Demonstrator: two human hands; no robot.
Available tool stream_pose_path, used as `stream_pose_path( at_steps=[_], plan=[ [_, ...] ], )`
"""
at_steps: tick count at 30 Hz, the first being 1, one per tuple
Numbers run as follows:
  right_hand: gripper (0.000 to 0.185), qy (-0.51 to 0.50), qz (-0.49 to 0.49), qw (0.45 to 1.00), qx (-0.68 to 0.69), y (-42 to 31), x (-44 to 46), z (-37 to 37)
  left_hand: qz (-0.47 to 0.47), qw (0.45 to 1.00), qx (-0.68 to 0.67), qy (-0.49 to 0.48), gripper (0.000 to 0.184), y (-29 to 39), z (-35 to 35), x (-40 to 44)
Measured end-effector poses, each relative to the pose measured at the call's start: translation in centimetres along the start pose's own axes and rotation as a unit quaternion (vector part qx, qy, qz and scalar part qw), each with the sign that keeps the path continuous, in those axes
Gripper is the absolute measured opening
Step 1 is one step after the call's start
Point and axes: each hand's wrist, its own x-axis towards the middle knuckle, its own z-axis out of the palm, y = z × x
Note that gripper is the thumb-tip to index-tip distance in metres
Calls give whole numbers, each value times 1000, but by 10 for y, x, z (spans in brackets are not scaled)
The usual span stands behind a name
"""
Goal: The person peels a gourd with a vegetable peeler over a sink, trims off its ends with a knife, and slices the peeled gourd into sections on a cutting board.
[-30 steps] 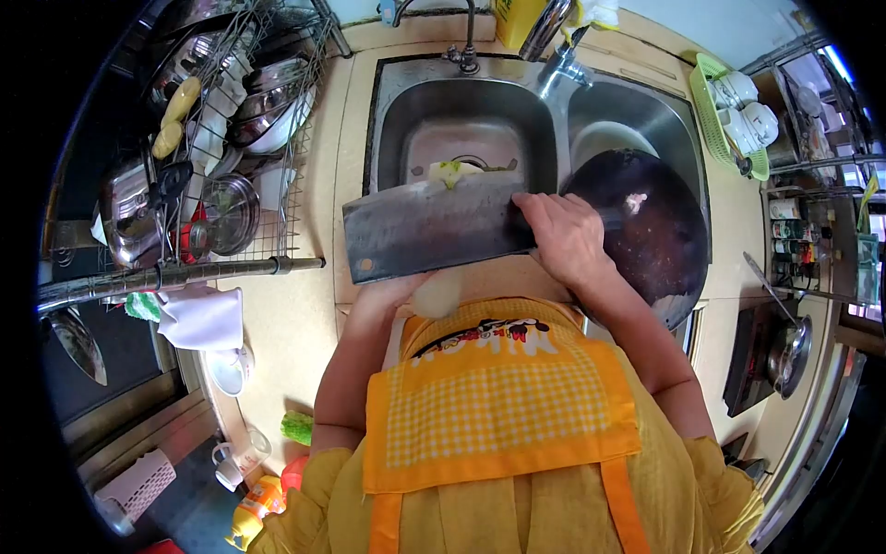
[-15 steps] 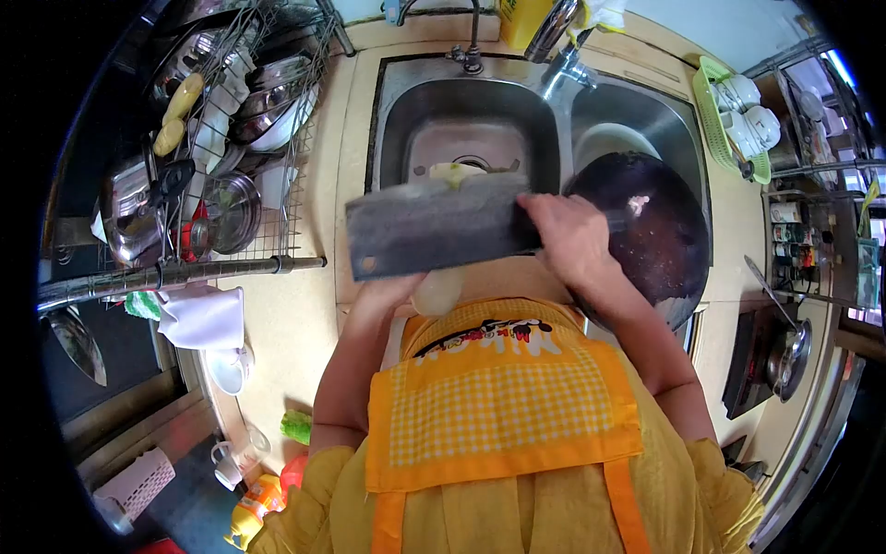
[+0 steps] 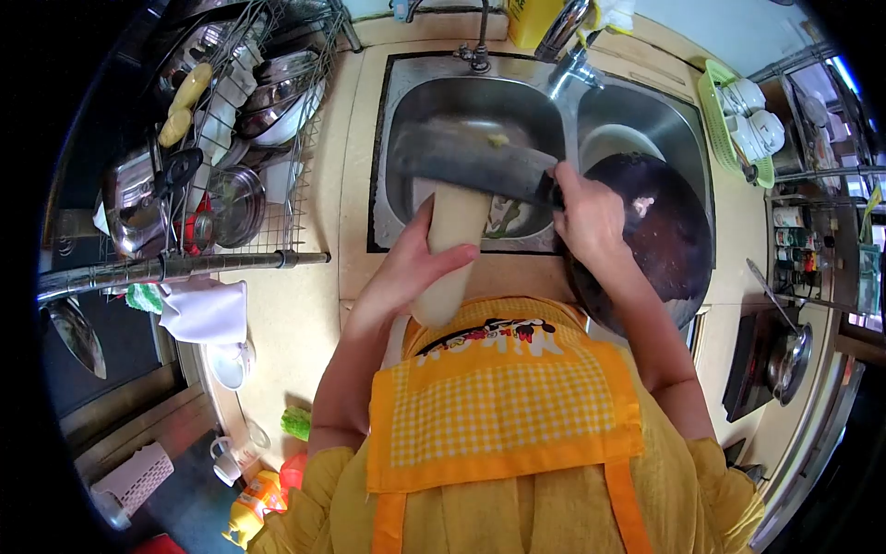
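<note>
My left hand is wrapped around a long, pale, peeled vegetable that looks like a white radish, its lower end near the apron. In my right hand is the dark handle of a cleaver. The broad blade, blurred by motion, lies across the far end of the radish, over the left sink basin. Just beyond the blade a small yellowish scrap shows above the basin. Green-brown peelings lie at the basin's near side.
A dark wok rests over the right basin, partly covering a white bowl. Taps stand behind the sink. A wire dish rack is at left, a green basket of bowls at right.
The radish has come up into view from behind the cleaver, tilted upward in my left hand. The cleaver has moved up and away, and a yellowish scrap is now apart from the radish's end.
</note>
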Motion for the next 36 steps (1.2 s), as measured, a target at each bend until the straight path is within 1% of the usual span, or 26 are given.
stream_pose_path(
  at_steps=[3, 4, 6, 7, 10, 13, 14, 15, 16, 18, 19, 21, 22, 23, 25, 28, 29, 30, 31, 32, 35, 36],
  plan=[
    [22, 64, -122, 990, 18, -13, -8, -4, -10, 997, 56, 47, 70, -21, -6, 7],
    [17, 82, -153, 985, 23, -17, -9, -2, -2, 997, 42, 66, 68, -29, -9, 6],
    [16, 82, -165, 983, 20, -26, -11, -2, 12, 994, 14, 106, 64, -40, -13, 1],
    [16, 84, -165, 983, 15, -27, -11, -1, 44, 986, 116, 109, 59, -38, -14, -2],
    [16, 86, -168, 982, 5, -27, -10, 0, 101, 977, 164, 92, 58, -49, -21, -4],
    [16, 77, -157, 984, -1, -26, -10, 1, 90, 987, 104, 88, 59, -51, -16, 1],
    [16, 75, -145, 987, -11, -24, -8, 3, 80, 977, 181, 84, 58, -47, -14, 5],
    [17, 73, -131, 988, -22, -22, -5, 4, 70, 960, 258, 79, 57, -27, -9, 8],
    [18, 58, -97, 993, -38, -18, -2, 4, 59, 938, 333, 73, 57, -14, -5, 9],
    [21, 28, -29, 997, -69, -11, 2, 1, 41, 954, 292, 61, 64, -10, -4, 8],
    [27, 43, -26, 998, -50, -8, 2, 0, 31, 960, 272, 57, 67, -9, -5, 8],
    [28, 64, -64, 996, -16, -10, 0, -5, 61, 989, 126, 55, 57, -18, -5, 11],
    [28, 74, -81, 994, 0, -11, -4, -8, 77, 994, 52, 51, 53, -25, -4, 13],
    [32, 85, -102, 991, 18, -14, -6, -7, 55, 995, -46, 72, 52, -32, -6, 13],
    [26, 87, -139, 986, 20, -23, -10, -9, 9, 965, -237, 112, 52, -47, -15, 8],
    [21, 79, -164, 983, -1, -30, -12, -7, 67, 927, -363, 57, 42, -68, -37, 8],
    [20, 77, -170, 982, -11, -31, -12, -7, 62, 913, -400, 51, 40, -73, -39, 8],
    [20, 82, -170, 982, -10, -30, -12, -7, 74, 957, -269, 86, 41, -67, -33, 6],
    [20, 86, -171, 981, -9, -30, -11, -5, 84, 980, -131, 120, 43, -61, -24, 2],
    [20, 91, -172, 981, -8, -30, -11, -4, 92, 984, 9, 151, 45, -59, -21, 0],
    [19, 96, -175, 980, -8, -30, -11, -3, 7, 986, -61, 155, 54, -83, -39, 3],
    [19, 89, -173, 981, -14, -30, -10, -3, 26, 989, -13, 145, 53, -76, -35, 0]
  ],
)
